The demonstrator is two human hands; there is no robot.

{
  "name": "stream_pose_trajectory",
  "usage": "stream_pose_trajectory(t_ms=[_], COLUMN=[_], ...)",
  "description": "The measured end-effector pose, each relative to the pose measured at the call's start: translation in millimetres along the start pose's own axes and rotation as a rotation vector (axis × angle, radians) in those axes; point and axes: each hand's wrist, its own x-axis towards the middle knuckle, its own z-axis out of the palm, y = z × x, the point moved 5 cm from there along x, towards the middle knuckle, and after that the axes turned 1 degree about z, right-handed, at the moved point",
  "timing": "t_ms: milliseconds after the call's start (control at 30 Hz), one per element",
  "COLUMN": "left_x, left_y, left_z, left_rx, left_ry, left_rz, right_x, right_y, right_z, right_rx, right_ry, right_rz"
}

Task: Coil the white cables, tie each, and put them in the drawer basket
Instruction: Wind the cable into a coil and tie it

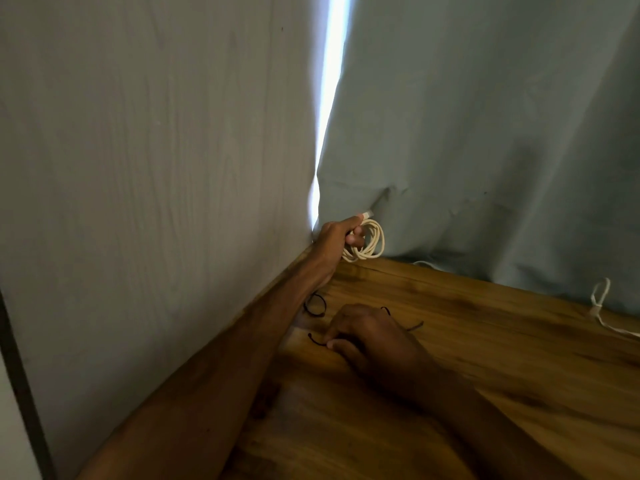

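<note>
- While the left hand (337,237) is reaching into the far corner, its grip is clamping round a coiled white cable (373,242), held at the tabletop's (485,341) back edge, against the curtain (485,133).
- The right hand (363,336) is resting on the tabletop, its grip pinching a dark tie (313,338).
- A second dark tie (316,304) is lying beside the left forearm.
- A thin white cord (601,296) is trailing below the curtain's hem, far right.

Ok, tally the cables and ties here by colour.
White cables: 2, the coil gripped in the left hand and a loose one by the curtain.
Dark ties: 2 seen, a loop and a strand pinched by the right hand, which may hide more.
Total: 4.
</note>
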Motion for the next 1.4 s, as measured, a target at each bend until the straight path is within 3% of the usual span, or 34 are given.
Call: stream_pose_trajectory(t_ms=[233,300,467,600,833,1100,1267,1400], left_x=[-4,-6,-17,-31,-59,-75,-81,-87], left_y=[-8,-11,-26,-34,-34,-28,-20,-17], left_z=[9,15,39,57,70,77,79,86], left_rx=[0.029,-0.005,-0.016,0.081,0.373,0.471,0.491,0.649], left_ry=[0.0,-0.024,-0.137,-0.146,0.051,0.121,0.176,0.194], left_rz=[0.008,-0.028,-0.119,-0.091,0.082,0.181,0.243,0.285], right_x=[-14,-20,-50,-67,-63,-63,-65,-65], right_y=[-12,-2,48,79,66,65,66,72], right_z=[-16,-32,-80,-89,-82,-80,-86,-79], right_rx=[-0.177,-0.051,0.745,0.86,0.911,0.649,0.307,0.27], right_ry=[-0.013,0.073,0.39,0.476,0.53,0.446,0.511,0.551], right_rz=[0.015,0.116,0.476,0.572,0.513,0.557,0.533,0.642])
